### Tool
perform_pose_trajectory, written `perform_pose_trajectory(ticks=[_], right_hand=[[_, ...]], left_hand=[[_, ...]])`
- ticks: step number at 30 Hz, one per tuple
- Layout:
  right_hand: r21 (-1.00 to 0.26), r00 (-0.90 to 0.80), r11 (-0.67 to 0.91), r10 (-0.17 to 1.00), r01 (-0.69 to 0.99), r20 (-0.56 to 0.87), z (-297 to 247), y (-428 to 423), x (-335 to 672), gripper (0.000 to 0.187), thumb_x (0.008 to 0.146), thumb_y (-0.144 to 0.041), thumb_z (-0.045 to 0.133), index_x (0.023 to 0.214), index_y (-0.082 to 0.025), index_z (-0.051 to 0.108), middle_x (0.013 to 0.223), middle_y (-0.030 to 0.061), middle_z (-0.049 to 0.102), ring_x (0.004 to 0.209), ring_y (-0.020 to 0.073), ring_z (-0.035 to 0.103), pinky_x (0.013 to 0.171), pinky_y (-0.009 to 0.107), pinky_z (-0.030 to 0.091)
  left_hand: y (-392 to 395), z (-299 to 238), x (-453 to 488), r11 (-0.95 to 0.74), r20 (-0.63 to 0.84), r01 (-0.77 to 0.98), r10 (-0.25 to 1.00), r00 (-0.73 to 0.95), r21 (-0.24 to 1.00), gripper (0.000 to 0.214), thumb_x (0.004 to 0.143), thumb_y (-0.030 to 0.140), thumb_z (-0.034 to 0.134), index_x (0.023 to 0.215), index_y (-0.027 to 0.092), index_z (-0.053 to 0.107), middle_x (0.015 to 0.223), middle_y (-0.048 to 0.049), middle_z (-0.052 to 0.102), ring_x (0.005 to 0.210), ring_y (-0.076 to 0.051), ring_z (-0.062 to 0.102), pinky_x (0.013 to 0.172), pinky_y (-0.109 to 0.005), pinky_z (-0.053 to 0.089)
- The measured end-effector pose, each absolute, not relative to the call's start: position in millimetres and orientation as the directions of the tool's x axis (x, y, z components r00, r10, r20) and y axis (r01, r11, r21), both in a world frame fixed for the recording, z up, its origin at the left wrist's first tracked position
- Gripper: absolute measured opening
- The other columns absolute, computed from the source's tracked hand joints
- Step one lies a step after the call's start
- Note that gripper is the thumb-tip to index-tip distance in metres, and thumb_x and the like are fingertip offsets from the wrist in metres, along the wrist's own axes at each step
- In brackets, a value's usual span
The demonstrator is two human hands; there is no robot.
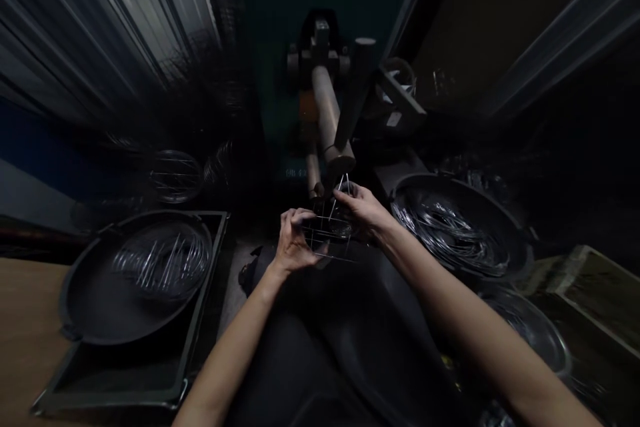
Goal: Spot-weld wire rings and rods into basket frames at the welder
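In the middle of the head view, my left hand point(295, 240) grips the left side of a wire rack point(330, 235) made of thin metal rods, fingers above and thumb below. My right hand point(363, 210) is closed on the rack's right side, with thin wires rising by its thumb. The rack is just below the end of a thick metal arm point(327, 113) of a green machine point(280, 33). A thinner rod point(313, 170) ends close to my left fingertips. Dim light and the fingers hide where the rack meets the machine.
On the left, a wide dark pan point(90, 300) holding wire racks rests on a green crate point(115, 397). Another pan point(523, 260) with many wire rings stands on the right, near a clear-rimmed bowl point(557, 340) and a box point(595, 293). A round wire rack point(175, 177) sits back left.
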State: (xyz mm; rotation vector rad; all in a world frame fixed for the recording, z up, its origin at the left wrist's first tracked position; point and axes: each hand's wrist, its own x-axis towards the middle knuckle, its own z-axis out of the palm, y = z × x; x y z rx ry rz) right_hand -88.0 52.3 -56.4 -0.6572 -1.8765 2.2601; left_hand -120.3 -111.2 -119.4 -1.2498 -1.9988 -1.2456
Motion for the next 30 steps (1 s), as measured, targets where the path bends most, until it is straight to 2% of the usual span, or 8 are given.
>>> perform_pose_trajectory(ticks=[5,18,22,26,30], right_hand=[[-0.961,-0.880,-0.221,0.405,0.169,-0.248,-52,55,-103,0.042,0.052,-0.036,0.079,0.072,-0.017,0.048,0.047,-0.0091,0.044,0.036,0.0021,0.033,0.033,0.015,0.021],[-0.963,-0.869,-0.234,0.440,0.135,-0.228,-69,71,-135,0.037,0.052,-0.031,0.079,0.067,-0.018,0.048,0.042,-0.0101,0.037,0.035,0.0022,0.028,0.033,0.016,0.021],[-0.954,-0.837,-0.260,0.480,0.152,-0.264,-71,69,-134,0.031,0.057,-0.028,0.077,0.067,-0.017,0.050,0.046,-0.0085,0.041,0.037,0.0022,0.032,0.036,0.016,0.026],[-0.933,-0.793,-0.357,0.555,0.047,-0.252,-69,73,-133,0.025,0.065,-0.030,0.072,0.067,-0.016,0.051,0.053,-0.0056,0.048,0.041,0.0026,0.036,0.037,0.015,0.027],[-0.912,-0.850,-0.409,0.472,0.022,-0.232,-66,79,-129,0.027,0.061,-0.029,0.075,0.064,-0.015,0.052,0.051,-0.0055,0.048,0.042,0.0029,0.038,0.038,0.015,0.027]], left_hand=[[-105,-123,-136,0.116,0.767,0.867,0.418,-0.486,0.485,0.064,0.060,0.028,0.068,0.112,0.021,0.031,0.100,-0.0073,0.049,0.090,-0.023,0.052,0.081,-0.043,0.043],[-97,-115,-160,0.125,0.714,0.836,0.462,-0.526,0.535,0.070,0.058,0.028,0.071,0.115,0.021,0.031,0.104,-0.0071,0.048,0.094,-0.023,0.052,0.086,-0.046,0.044],[-98,-120,-163,0.122,0.694,0.819,0.470,-0.545,0.561,0.072,0.058,0.025,0.072,0.117,0.022,0.030,0.104,-0.0065,0.049,0.092,-0.021,0.054,0.085,-0.044,0.045],[-98,-125,-166,0.109,0.693,0.819,0.476,-0.541,0.564,0.073,0.058,0.024,0.073,0.117,0.023,0.029,0.106,-0.0069,0.048,0.095,-0.022,0.054,0.086,-0.044,0.045],[-100,-127,-166,0.084,0.635,0.751,0.478,-0.608,0.656,0.075,0.061,0.025,0.073,0.119,0.022,0.025,0.109,-0.0085,0.046,0.097,-0.021,0.055,0.085,-0.041,0.047]])
